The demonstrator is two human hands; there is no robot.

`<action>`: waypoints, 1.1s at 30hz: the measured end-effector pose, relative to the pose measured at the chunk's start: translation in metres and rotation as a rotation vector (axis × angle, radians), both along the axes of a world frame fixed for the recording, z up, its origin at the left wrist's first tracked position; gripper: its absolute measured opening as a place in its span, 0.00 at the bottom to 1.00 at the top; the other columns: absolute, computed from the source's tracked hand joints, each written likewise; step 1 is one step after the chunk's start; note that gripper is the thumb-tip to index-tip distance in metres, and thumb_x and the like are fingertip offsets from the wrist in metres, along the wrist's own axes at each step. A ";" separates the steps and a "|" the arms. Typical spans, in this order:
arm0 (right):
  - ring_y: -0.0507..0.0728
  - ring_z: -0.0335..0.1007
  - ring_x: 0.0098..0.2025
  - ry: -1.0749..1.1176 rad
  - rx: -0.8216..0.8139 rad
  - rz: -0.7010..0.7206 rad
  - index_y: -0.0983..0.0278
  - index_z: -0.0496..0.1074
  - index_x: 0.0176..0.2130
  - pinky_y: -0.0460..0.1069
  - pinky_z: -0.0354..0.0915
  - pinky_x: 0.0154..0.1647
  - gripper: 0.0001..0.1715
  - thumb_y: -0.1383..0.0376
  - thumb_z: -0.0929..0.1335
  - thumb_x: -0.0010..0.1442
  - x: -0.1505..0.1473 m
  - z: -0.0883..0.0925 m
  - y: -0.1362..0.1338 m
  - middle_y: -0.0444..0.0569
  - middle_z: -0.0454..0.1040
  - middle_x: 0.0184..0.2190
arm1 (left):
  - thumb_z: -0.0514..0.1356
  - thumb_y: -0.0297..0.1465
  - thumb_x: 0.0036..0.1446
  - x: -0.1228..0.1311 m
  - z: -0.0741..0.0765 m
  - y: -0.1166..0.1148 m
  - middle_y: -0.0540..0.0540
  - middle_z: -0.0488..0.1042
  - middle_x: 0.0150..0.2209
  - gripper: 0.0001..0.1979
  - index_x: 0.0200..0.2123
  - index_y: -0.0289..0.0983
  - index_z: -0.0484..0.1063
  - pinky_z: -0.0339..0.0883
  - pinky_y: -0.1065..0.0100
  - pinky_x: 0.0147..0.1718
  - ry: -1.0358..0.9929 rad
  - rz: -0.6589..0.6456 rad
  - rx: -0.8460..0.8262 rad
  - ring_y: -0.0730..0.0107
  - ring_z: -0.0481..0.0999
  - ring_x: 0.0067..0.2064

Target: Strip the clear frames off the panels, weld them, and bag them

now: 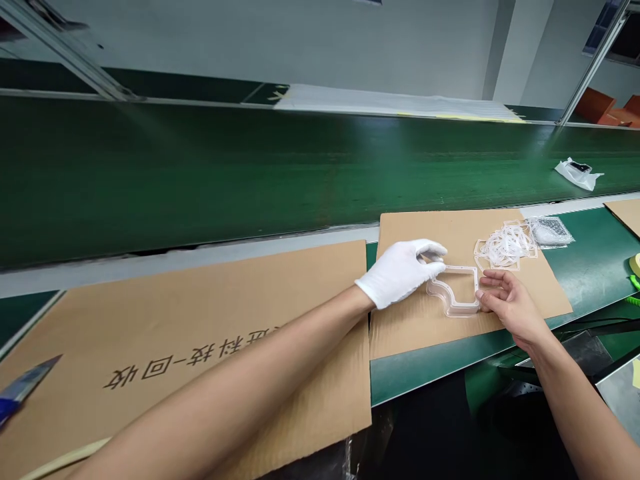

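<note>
A: What are we pinching?
B: We're pinching a clear plastic frame (457,309) in our white-gloved left hand (400,273), fingers closed on its far left corner.
A: And our bare right hand (513,310)?
B: We're pressing its open fingers (487,290) against the frame's right edge, over a cardboard sheet (425,230), near a heap of clear frames (505,245).

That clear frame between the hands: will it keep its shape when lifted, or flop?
The clear frame is probably light, with thin narrow walls. It holds its curved outline between the gloved left hand and bare right hand, so it seems springy rather than floppy. The tangled pile of similar frames suggests it may snag.
</note>
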State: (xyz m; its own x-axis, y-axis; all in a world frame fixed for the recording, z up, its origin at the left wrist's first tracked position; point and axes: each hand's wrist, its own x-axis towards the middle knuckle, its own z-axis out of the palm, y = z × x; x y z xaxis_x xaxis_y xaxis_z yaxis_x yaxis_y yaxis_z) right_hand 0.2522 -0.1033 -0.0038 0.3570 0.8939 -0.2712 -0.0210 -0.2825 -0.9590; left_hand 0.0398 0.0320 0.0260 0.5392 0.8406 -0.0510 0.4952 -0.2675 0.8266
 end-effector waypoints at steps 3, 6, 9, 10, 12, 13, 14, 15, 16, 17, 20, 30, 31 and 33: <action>0.60 0.79 0.47 -0.005 0.022 -0.015 0.60 0.75 0.53 0.54 0.77 0.42 0.34 0.54 0.82 0.51 0.002 0.000 0.007 0.57 0.77 0.57 | 0.66 0.37 0.58 0.005 -0.003 0.001 0.47 0.84 0.50 0.16 0.48 0.40 0.83 0.76 0.63 0.51 0.023 0.027 0.056 0.62 0.82 0.44; 0.59 0.78 0.44 -0.011 0.018 -0.015 0.60 0.76 0.52 0.51 0.74 0.34 0.32 0.55 0.82 0.50 0.003 -0.001 0.015 0.57 0.77 0.57 | 0.65 0.37 0.59 0.008 -0.008 0.003 0.47 0.83 0.52 0.15 0.48 0.41 0.83 0.75 0.62 0.54 0.077 0.048 0.113 0.60 0.82 0.46; 0.56 0.76 0.39 -0.033 0.021 0.007 0.60 0.78 0.52 0.49 0.70 0.29 0.30 0.57 0.81 0.50 0.003 -0.001 0.021 0.56 0.78 0.56 | 0.65 0.37 0.59 0.010 -0.013 0.006 0.46 0.84 0.50 0.15 0.47 0.40 0.83 0.74 0.62 0.56 0.115 0.005 0.080 0.58 0.83 0.49; 0.55 0.75 0.37 -0.043 0.025 0.012 0.60 0.79 0.52 0.49 0.69 0.29 0.29 0.57 0.81 0.51 0.003 0.000 0.023 0.55 0.79 0.55 | 0.65 0.38 0.59 0.009 -0.013 0.007 0.46 0.85 0.50 0.15 0.47 0.40 0.83 0.73 0.62 0.56 0.115 -0.010 0.053 0.57 0.83 0.50; 0.53 0.71 0.32 -0.065 0.031 0.017 0.60 0.80 0.50 0.48 0.67 0.27 0.26 0.55 0.80 0.53 0.003 0.000 0.028 0.51 0.80 0.47 | 0.65 0.38 0.60 0.009 -0.013 0.008 0.46 0.85 0.48 0.15 0.46 0.40 0.83 0.74 0.62 0.54 0.096 -0.016 0.005 0.57 0.83 0.50; 0.52 0.68 0.30 -0.072 0.029 0.017 0.60 0.81 0.48 0.48 0.65 0.26 0.25 0.54 0.79 0.53 0.003 0.000 0.031 0.49 0.80 0.42 | 0.65 0.39 0.60 0.008 -0.012 0.009 0.46 0.85 0.48 0.14 0.46 0.40 0.83 0.74 0.62 0.53 0.085 -0.014 -0.009 0.57 0.83 0.50; 0.52 0.65 0.28 -0.074 0.025 0.016 0.61 0.81 0.47 0.48 0.63 0.25 0.24 0.53 0.79 0.53 0.003 0.000 0.033 0.47 0.78 0.36 | 0.65 0.39 0.59 0.008 -0.012 0.008 0.46 0.85 0.47 0.14 0.45 0.40 0.83 0.74 0.63 0.52 0.076 -0.011 -0.018 0.57 0.83 0.49; 0.51 0.63 0.26 -0.069 0.018 0.016 0.61 0.82 0.45 0.48 0.61 0.23 0.23 0.52 0.79 0.53 0.004 0.000 0.036 0.45 0.76 0.31 | 0.65 0.39 0.59 0.007 -0.011 0.008 0.46 0.86 0.46 0.14 0.45 0.40 0.83 0.74 0.63 0.51 0.070 -0.011 -0.024 0.57 0.83 0.48; 0.51 0.60 0.24 -0.059 0.009 0.018 0.61 0.82 0.44 0.48 0.60 0.23 0.23 0.52 0.79 0.52 0.004 -0.001 0.039 0.42 0.73 0.28 | 0.64 0.39 0.59 0.007 -0.010 0.008 0.47 0.86 0.45 0.14 0.44 0.40 0.83 0.75 0.63 0.50 0.067 -0.013 -0.028 0.57 0.83 0.47; 0.50 0.59 0.23 -0.047 -0.001 0.019 0.61 0.81 0.43 0.48 0.59 0.22 0.23 0.52 0.79 0.51 0.004 -0.001 0.041 0.41 0.71 0.25 | 0.64 0.39 0.59 0.007 -0.010 0.008 0.47 0.86 0.44 0.13 0.43 0.40 0.84 0.75 0.64 0.49 0.064 -0.015 -0.029 0.58 0.83 0.46; 0.50 0.59 0.22 -0.028 -0.013 0.025 0.61 0.80 0.40 0.48 0.60 0.22 0.23 0.51 0.80 0.50 0.005 -0.002 0.044 0.39 0.69 0.24 | 0.63 0.38 0.59 0.008 -0.011 0.007 0.47 0.86 0.43 0.12 0.40 0.40 0.84 0.74 0.64 0.47 0.046 -0.021 -0.047 0.58 0.83 0.45; 0.49 0.61 0.21 -0.009 -0.052 0.073 0.63 0.81 0.36 0.48 0.60 0.23 0.28 0.45 0.81 0.46 0.012 0.002 0.046 0.41 0.70 0.24 | 0.59 0.39 0.62 0.003 -0.012 0.008 0.50 0.82 0.32 0.13 0.35 0.39 0.81 0.70 0.65 0.42 -0.031 -0.058 -0.102 0.62 0.80 0.37; 0.49 0.60 0.21 -0.014 -0.054 0.071 0.63 0.81 0.36 0.48 0.60 0.23 0.28 0.44 0.81 0.47 0.013 0.002 0.046 0.41 0.70 0.24 | 0.59 0.39 0.62 0.002 -0.011 0.008 0.50 0.82 0.32 0.13 0.35 0.39 0.81 0.70 0.65 0.42 -0.035 -0.064 -0.103 0.62 0.80 0.37; 0.50 0.59 0.21 -0.047 -0.052 0.062 0.62 0.80 0.35 0.48 0.58 0.23 0.26 0.44 0.80 0.49 0.012 0.002 0.046 0.40 0.69 0.23 | 0.60 0.39 0.61 0.000 -0.011 0.007 0.50 0.82 0.33 0.13 0.36 0.39 0.82 0.70 0.65 0.42 -0.031 -0.072 -0.106 0.62 0.80 0.38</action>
